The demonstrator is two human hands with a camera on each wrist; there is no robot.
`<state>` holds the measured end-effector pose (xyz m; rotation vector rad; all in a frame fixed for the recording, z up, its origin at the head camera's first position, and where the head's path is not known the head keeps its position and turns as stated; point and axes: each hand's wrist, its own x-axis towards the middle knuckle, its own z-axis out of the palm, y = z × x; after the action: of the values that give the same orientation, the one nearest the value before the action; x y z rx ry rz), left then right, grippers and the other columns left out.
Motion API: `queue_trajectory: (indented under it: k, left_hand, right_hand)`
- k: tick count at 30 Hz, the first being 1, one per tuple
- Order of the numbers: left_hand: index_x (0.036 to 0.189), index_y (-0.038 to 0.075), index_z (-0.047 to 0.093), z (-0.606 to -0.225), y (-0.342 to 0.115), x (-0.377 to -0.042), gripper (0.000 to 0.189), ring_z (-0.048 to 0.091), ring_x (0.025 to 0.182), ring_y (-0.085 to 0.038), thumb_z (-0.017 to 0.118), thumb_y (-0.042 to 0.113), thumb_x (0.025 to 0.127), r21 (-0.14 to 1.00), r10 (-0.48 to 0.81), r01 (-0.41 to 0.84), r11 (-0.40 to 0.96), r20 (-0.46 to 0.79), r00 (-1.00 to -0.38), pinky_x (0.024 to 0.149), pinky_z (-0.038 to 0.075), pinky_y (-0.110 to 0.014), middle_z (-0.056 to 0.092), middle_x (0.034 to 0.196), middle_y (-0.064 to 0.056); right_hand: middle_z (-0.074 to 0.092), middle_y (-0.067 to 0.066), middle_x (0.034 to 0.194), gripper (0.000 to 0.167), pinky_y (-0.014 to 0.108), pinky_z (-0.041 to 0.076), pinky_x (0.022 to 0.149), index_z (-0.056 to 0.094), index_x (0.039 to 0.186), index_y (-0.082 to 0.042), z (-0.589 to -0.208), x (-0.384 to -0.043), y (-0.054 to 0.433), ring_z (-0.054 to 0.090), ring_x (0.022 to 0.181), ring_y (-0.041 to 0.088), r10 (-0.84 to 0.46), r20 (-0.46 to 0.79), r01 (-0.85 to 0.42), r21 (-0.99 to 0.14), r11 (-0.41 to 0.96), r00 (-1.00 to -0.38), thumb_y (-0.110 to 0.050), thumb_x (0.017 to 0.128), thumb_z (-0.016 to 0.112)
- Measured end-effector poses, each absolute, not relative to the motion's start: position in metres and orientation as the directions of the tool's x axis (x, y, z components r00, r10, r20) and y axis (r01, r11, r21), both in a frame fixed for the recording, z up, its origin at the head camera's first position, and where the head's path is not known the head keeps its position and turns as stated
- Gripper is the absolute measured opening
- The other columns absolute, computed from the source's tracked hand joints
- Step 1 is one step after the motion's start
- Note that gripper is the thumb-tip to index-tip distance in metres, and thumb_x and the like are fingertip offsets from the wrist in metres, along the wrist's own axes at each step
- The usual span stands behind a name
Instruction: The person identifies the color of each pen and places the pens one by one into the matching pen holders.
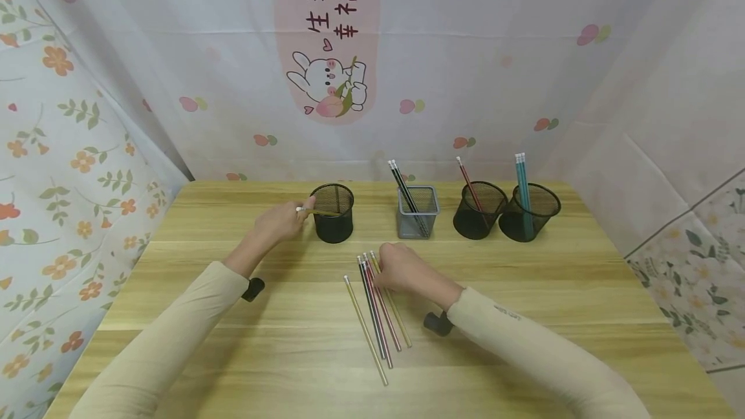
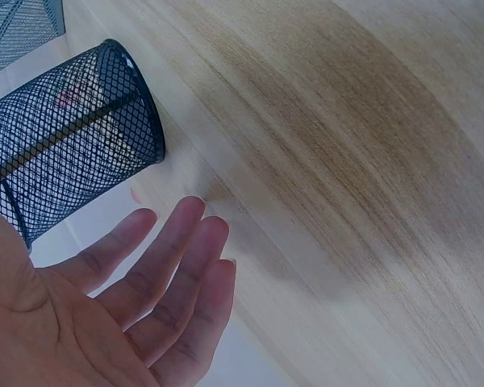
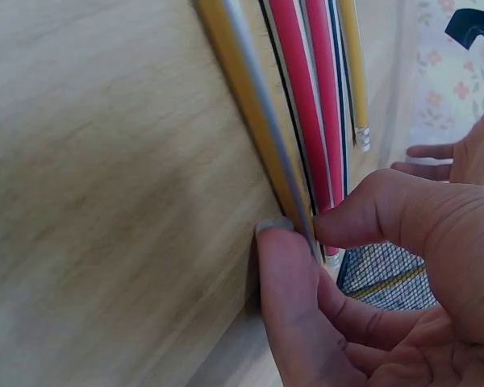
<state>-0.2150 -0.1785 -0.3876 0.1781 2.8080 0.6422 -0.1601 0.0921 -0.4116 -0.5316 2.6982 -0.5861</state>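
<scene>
My left hand (image 1: 282, 220) is beside the leftmost black mesh pen cup (image 1: 334, 228). In the left wrist view its four fingers (image 2: 171, 256) are relaxed and nearly straight; the thumb is hidden. A yellow pencil (image 1: 319, 212) leans in that cup, its white-tipped end sticking out over the rim by the hand. Over the table, my right hand (image 1: 404, 269) pinches another yellow pencil (image 3: 258, 121) near its eraser end, between thumb and forefinger. Left of it lie red pencils (image 3: 327, 97), dark pencils (image 1: 372, 309) and one more yellow pencil (image 1: 365, 330).
To the right stand a grey square mesh cup (image 1: 407, 225) with dark pencils, a black cup (image 1: 468, 222) with a red pencil, and another black cup (image 1: 512, 225) with several blue-green pencils. A patterned curtain (image 1: 465, 83) hangs behind the wooden table (image 1: 279, 341).
</scene>
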Motion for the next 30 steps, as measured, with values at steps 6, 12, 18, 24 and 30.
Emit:
queue_trajectory:
  k: [6,12,18,24,30]
  left_hand:
    - [0.153,-0.001,0.042,-0.388,-0.179,-0.215,0.078,0.050,0.127,-0.050,0.013,0.056,0.109,0.445,0.175,0.061,0.894,-0.219,-0.960,0.077,0.051,-0.055,0.047,0.146,-0.030]
    - [0.153,0.000,0.042,-0.389,-0.180,-0.216,0.077,0.049,0.128,-0.051,0.013,0.056,0.109,0.445,0.181,0.070,0.893,-0.212,-0.960,0.083,0.051,-0.058,0.046,0.147,-0.029]
    - [0.153,0.001,0.043,-0.387,-0.179,-0.216,0.081,0.048,0.128,-0.052,0.011,0.059,0.107,0.438,0.173,0.063,0.897,-0.215,-0.961,0.086,0.049,-0.060,0.046,0.147,-0.029]
    - [0.153,-0.001,0.042,-0.386,-0.178,-0.215,0.078,0.051,0.126,-0.051,0.012,0.056,0.109,0.427,0.165,0.057,0.903,-0.222,-0.961,0.081,0.051,-0.056,0.046,0.147,-0.030]
    - [0.153,0.000,0.043,-0.386,-0.178,-0.215,0.076,0.050,0.127,-0.052,0.014,0.055,0.110,0.421,0.164,0.061,0.905,-0.214,-0.963,0.080,0.051,-0.055,0.047,0.146,-0.029]
  right_hand:
    - [0.033,-0.010,0.041,0.042,0.023,0.026,0.038,0.040,0.051,-0.017,-0.410,-0.164,0.090,0.033,0.037,0.006,-0.411,-0.293,-0.249,-0.461,0.852,-0.863,-0.003,0.075,0.072]
    - [0.041,-0.008,0.039,0.047,0.022,0.028,0.037,0.040,0.046,-0.019,-0.409,-0.166,0.097,0.037,0.033,0.006,-0.414,-0.338,-0.216,-0.492,0.843,-0.846,-0.006,0.076,0.073]
    - [0.052,-0.003,0.044,0.042,0.023,0.036,0.040,0.046,0.051,-0.015,-0.407,-0.167,0.106,0.051,0.039,0.012,-0.448,-0.334,-0.212,-0.553,0.806,-0.830,-0.008,0.082,0.075]
    - [0.061,0.003,0.055,0.028,0.027,0.046,0.050,0.057,0.063,-0.008,-0.403,-0.166,0.114,0.062,0.050,0.018,-0.473,-0.322,-0.212,-0.597,0.774,-0.820,-0.008,0.086,0.074]
    - [0.064,0.004,0.065,0.019,0.028,0.048,0.050,0.061,0.074,-0.007,-0.401,-0.162,0.119,0.063,0.052,0.018,-0.487,-0.323,-0.193,-0.639,0.745,-0.812,-0.008,0.088,0.075]
